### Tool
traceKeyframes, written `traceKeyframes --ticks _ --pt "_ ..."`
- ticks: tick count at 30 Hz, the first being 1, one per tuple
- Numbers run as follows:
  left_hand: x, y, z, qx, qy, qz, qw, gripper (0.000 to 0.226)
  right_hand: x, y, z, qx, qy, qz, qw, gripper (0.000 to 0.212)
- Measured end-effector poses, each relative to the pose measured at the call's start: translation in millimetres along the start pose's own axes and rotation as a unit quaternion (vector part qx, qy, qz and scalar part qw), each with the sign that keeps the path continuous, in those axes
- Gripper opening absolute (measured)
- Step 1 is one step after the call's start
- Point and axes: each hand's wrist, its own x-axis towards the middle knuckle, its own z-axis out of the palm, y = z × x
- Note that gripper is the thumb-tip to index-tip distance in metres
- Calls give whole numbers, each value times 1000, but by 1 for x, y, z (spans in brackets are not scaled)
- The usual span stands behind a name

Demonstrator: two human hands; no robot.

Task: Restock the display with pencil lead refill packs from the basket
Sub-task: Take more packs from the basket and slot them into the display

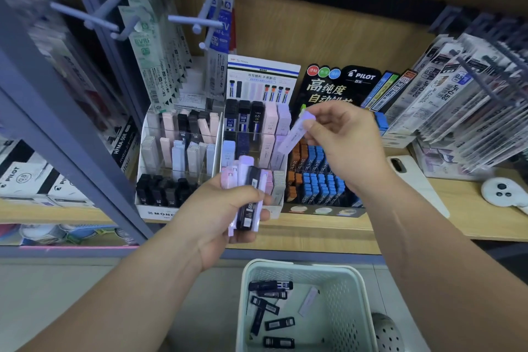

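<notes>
At nine o'clock from my hands, a white display (177, 157) stands on the shelf (314, 234), its tiers holding pink, white and black packs. A second display (258, 86) stands just beside it, at its three o'clock.

My left hand (217, 217) is curled round a bundle (248, 188) of pink, lilac and black packs, held upright in front of the second display's lowest row.

At six o'clock, below the shelf, the basket (243, 308) holds several black packs (271, 288) lying flat and one pale pack (308, 301).

At one o'clock from my left hand, my right hand (343, 137) pinches a lilac pack (293, 136) by its upper end between thumb and fingertips. The pack is tilted, with its lower end pointing to seven o'clock, near the second display's right column.

Behind that hand stands a Pilot display (320, 183) with orange and blue packs. At its three o'clock a phone (411, 177) lies on the shelf.
</notes>
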Motion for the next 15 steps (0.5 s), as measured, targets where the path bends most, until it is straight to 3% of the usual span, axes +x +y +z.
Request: traceKeyframes --ticks 5,15 --pt "2 1 -3 -22 25 10 999 18 2 11 18 -128 -24 -63 989 14" --pt "-2 6 -4 -54 -11 20 998 19 3 34 35 -286 -7 -153 946 15"
